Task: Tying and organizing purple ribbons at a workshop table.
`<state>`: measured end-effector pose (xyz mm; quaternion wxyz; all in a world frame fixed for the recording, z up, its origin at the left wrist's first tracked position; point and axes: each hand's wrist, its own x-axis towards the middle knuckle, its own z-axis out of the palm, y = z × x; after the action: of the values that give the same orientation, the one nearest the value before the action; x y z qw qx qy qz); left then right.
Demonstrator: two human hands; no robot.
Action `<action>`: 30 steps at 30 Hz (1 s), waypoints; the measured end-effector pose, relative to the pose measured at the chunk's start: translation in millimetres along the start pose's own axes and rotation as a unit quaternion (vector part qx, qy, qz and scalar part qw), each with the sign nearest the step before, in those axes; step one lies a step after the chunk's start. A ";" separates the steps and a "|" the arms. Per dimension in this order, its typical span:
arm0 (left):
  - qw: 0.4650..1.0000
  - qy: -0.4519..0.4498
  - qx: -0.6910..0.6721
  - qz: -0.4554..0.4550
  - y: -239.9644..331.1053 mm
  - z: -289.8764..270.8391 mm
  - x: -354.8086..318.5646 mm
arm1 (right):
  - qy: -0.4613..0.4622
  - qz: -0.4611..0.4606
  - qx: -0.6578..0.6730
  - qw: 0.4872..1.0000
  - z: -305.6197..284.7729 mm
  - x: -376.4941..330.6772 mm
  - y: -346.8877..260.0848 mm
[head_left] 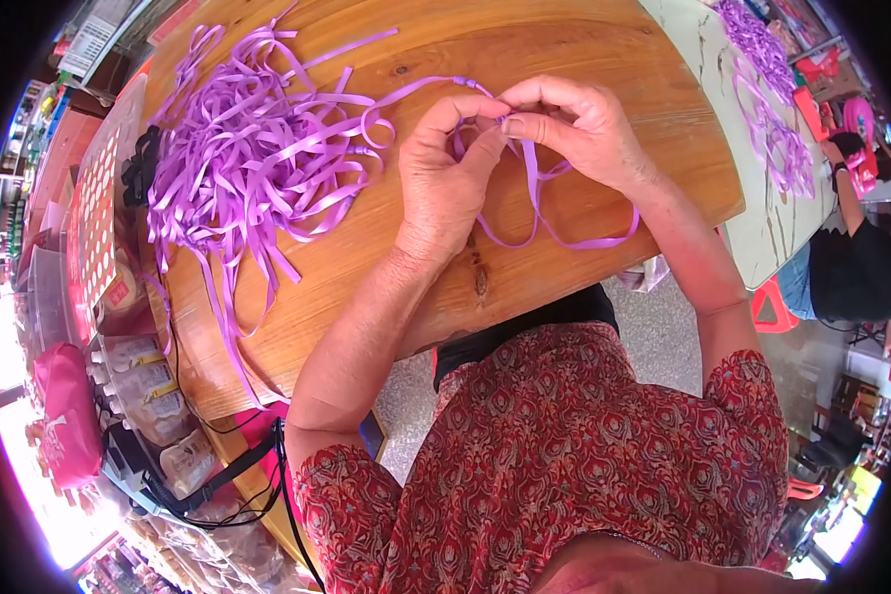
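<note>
Both of my hands meet over the wooden table, pinching a purple ribbon (531,170) between thumbs and forefingers. My left hand (451,163) grips it from the left, with part of the ribbon looping behind its fingers. Thumb and forefinger of my right hand (579,129) close on the same ribbon, at what looks like a small bunched spot. Loose ends hang below and curve across the wood under my right wrist. Another length runs left toward a large tangled heap of purple ribbons (257,148). The exact spot between my fingertips is partly hidden.
The wooden table (604,49) has a rounded edge near my body. On a pale table (762,233) to the right lie more purple ribbons (767,129), with another person (851,267) beside it. Plastic bottles (158,391), a pink bag (66,416) and black cables (282,455) are at left.
</note>
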<state>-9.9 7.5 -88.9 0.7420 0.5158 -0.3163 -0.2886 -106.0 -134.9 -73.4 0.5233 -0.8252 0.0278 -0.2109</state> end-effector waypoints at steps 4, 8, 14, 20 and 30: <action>1.000 -0.013 0.005 0.016 -1.3 -3.2 5.1 | -0.004 0.021 0.046 0.999 -3.6 4.9 0.9; 0.997 -0.003 -0.069 -0.015 7.1 -5.4 5.8 | -0.002 0.070 0.072 0.995 -3.1 10.1 -2.5; 0.984 -0.018 -0.132 -0.119 1.8 -7.9 4.4 | 0.052 -0.070 -0.102 0.991 3.8 4.6 -10.4; 0.958 -0.031 -0.214 -0.188 3.7 -10.0 6.6 | 0.083 -0.195 -0.289 0.934 15.9 6.8 -15.4; 0.928 -0.030 -0.321 -0.188 -1.3 -15.8 7.8 | 0.142 -0.171 -0.246 0.944 26.1 10.3 -14.7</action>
<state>6.9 10.4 -93.1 0.7903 0.2910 -0.1264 -0.5242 -89.4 -108.7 -66.7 0.2511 -0.8820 0.0111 -0.3987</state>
